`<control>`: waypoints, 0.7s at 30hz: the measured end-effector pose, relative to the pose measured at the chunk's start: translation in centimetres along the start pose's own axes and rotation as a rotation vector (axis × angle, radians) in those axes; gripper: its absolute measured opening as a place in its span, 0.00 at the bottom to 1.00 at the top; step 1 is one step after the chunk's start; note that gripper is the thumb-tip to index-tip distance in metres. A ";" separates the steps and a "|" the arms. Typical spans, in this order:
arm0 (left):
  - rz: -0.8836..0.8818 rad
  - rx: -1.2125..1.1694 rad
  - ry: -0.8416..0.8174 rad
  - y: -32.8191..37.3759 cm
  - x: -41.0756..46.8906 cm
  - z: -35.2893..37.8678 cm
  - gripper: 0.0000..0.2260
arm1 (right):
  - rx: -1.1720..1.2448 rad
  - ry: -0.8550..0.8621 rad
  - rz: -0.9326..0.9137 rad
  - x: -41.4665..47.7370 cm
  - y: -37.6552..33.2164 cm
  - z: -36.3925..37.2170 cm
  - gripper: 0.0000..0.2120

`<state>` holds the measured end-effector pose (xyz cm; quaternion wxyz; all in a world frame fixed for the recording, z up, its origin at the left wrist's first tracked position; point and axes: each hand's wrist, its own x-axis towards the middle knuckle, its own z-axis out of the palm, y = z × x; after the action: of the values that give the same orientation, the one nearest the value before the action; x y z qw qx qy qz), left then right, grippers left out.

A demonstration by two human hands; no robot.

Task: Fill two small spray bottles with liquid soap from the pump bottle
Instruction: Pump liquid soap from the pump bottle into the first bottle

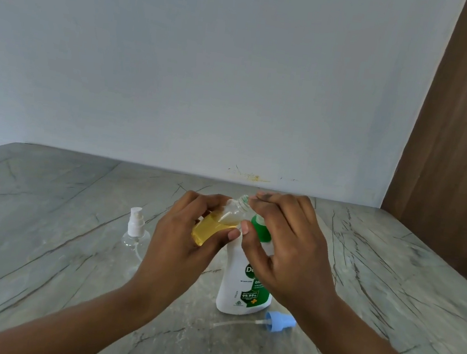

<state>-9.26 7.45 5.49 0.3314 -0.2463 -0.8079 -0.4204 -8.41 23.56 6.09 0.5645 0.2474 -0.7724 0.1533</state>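
Left hand (pixel 189 239) grips a tilted small bottle (pixel 214 227), part full of yellow soap, above the table (pixel 42 241).
Right hand (pixel 286 242), fingers curled at its open neck, hides the top of the pump bottle (pixel 238 286); whether it grasps anything is unclear. A clear spray bottle (pixel 134 234) stands left; a blue spray cap (pixel 280 321) lies in front.

Grips small spray bottle (pixel 211 229), tilted, part-filled with yellow soap, in left hand (pixel 183 241); holds fingers (pixel 265 203) of right hand (pixel 285 248) at its open neck, above pump bottle (pixel 242 286) standing on desk (pixel 43 227).
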 end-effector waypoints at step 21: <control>-0.015 0.004 -0.035 -0.3 -0.6 0.3 0.19 | -0.016 0.034 0.003 -0.9 -0.1 0.5 0.13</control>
<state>-9.18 7.48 4.77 0.3146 -0.2467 -0.8163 -0.4169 -8.50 23.42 5.11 0.5790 0.2391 -0.7644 0.1523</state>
